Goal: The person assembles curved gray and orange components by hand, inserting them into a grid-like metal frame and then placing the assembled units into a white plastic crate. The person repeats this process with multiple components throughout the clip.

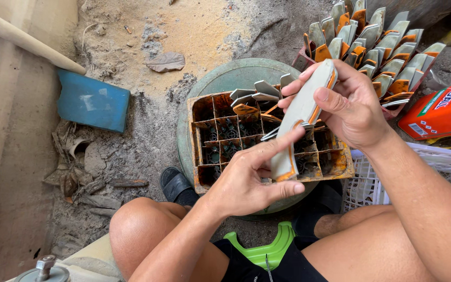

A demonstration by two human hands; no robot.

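- Head view: the left hand [246, 180] is pinching the lower end of a long grey plate [301, 117] with an orange edge, forefinger stretched along it.
- The right hand [348, 102] is gripping the plate's upper end, thumb across its face.
- Below both hands is sitting a rusty compartmented case [204, 138]; its cells are too dark to make out.
- Beyond the right hand, stacked plates [379, 44] are running off the frame.
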